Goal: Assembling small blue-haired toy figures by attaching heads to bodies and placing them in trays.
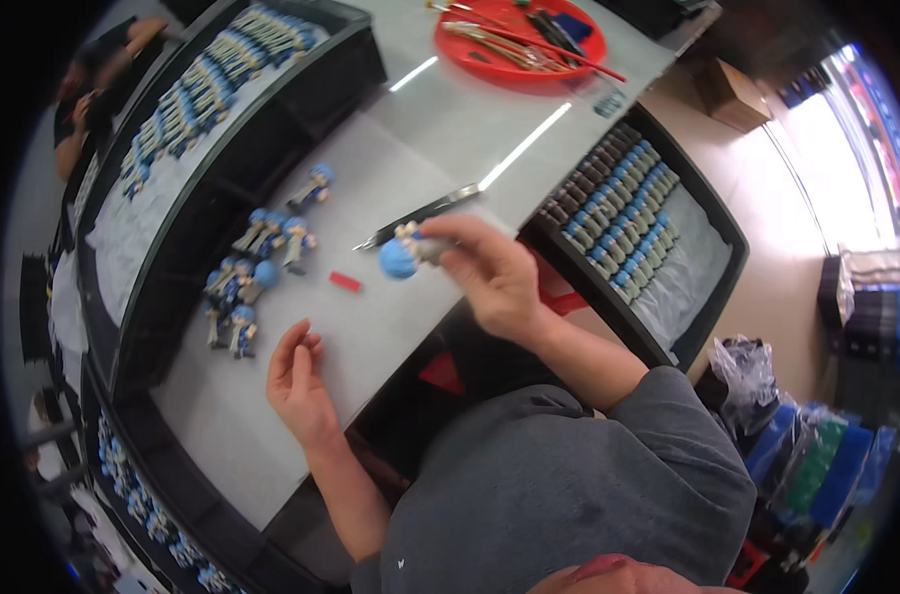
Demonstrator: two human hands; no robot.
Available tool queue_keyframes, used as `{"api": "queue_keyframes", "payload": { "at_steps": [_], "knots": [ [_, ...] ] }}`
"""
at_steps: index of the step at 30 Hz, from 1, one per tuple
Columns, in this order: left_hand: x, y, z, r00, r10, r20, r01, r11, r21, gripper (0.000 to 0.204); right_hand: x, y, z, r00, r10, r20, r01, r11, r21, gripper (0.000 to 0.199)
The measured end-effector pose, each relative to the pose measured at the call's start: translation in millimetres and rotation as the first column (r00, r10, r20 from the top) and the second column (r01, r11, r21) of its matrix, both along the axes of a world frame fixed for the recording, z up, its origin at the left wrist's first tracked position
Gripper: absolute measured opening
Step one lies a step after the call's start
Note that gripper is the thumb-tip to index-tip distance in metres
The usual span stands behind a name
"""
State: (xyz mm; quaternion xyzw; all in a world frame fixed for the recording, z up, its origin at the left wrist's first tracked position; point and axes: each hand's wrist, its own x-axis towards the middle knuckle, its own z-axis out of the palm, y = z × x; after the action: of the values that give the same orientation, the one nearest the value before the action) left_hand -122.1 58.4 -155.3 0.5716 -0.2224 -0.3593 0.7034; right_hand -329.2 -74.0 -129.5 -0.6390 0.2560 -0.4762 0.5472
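A small blue-haired figurine (398, 258) is pinched between the thumb and fingers of my right hand (494, 277), raised over the table. My left hand (301, 388) hovers lower left, its fingers loosely curled and apart, with nothing seen in it. Beyond it, a loose cluster of similar figurines (240, 281) lies on the white table sheet (301, 406). Between the cluster and my right hand is a small red block (345, 282). A slim dark pen-like tool with a metal tip (420, 216) lies just behind the held figurine.
Black trays of lined-up figurines stand at the left (242, 148) and right (707, 247). A red round tray (598, 49) with brushes and tools sits at the far side. Another person's arm (123, 54) shows at upper left. A cardboard box (732, 96) stands on the floor.
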Motion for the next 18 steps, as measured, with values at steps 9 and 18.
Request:
{"api": "queue_keyframes", "payload": {
  "at_steps": [9,18],
  "knots": [
    [-0.1,-4.1,-4.9,0.996,0.010,0.090,-0.013,0.999,0.032,0.022,-326.0,-117.1,-149.7,0.256,-0.912,-0.320,0.928,0.324,-0.182,0.021],
    [0.2,-3.7,-10.4,0.991,0.040,0.130,-0.045,0.998,0.039,0.022,-399.7,-113.9,-226.6,0.091,-0.767,-0.635,0.932,0.290,-0.216,0.026]
  ]
}}
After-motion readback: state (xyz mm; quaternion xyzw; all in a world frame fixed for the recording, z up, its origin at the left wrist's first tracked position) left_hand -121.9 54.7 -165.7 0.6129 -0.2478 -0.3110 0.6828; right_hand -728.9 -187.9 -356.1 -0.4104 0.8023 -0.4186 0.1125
